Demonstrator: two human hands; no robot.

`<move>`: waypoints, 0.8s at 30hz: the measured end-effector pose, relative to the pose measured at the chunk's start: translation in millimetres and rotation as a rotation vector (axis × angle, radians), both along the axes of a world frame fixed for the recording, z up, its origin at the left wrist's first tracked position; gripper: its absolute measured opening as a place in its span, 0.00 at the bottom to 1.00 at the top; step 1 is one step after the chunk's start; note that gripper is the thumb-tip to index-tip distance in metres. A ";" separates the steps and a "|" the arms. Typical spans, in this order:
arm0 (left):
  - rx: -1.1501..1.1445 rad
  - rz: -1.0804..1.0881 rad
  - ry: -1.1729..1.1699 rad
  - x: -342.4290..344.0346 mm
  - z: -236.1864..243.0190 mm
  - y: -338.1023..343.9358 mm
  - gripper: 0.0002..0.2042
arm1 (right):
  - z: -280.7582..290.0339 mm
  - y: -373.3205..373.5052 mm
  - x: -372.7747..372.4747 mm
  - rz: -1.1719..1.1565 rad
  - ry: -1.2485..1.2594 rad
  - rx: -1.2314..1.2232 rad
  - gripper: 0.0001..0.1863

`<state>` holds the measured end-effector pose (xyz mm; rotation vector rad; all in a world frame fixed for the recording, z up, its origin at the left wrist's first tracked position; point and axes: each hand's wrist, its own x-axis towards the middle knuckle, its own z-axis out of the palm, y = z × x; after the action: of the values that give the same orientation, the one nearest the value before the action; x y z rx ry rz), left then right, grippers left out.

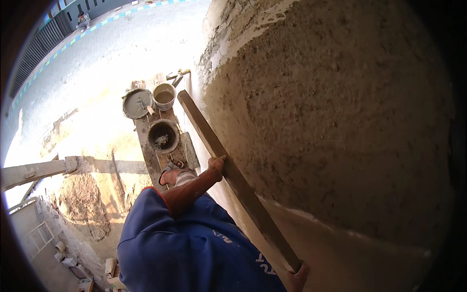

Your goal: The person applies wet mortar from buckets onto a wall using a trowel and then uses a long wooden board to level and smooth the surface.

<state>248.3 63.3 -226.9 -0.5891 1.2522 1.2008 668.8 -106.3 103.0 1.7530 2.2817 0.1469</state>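
Note:
A long, straight, mortar-coloured straightedge bar slants along the wall from upper left to lower right. Partway along it, my left hand is closed around its edge. My right hand grips the bar's lower end and is partly cut off by the picture's edge. Beside the bar rises the plastered wall, rough and dark above, with a smoother, lighter band below. Whether the bar touches the wall along its length, I cannot tell.
On narrow scaffold planks stand a wide basin of grey mortar, a tool handle, a bucket and a mortar-crusted tub. A beam crosses at left. Far off sits a person.

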 end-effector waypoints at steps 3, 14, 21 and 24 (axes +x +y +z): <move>-0.052 -0.054 0.047 -8.4 -4.9 1.7 0.22 | -25.0 -9.3 -12.4 -0.058 0.105 -0.007 0.31; -0.007 -0.083 0.082 6.3 -93.2 2.4 0.22 | -94.5 2.5 -39.9 -0.201 0.077 0.074 0.28; -0.139 -0.034 0.303 29.0 -198.2 48.9 0.22 | -271.0 16.4 13.2 -0.202 0.089 0.045 0.27; -0.023 -0.102 0.345 45.3 -327.7 59.2 0.22 | -383.2 26.1 38.0 -0.124 0.045 0.080 0.24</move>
<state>293.7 122.5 -554.6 -0.3371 1.5686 1.2367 706.8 -80.3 -280.2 1.9510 2.2180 0.1795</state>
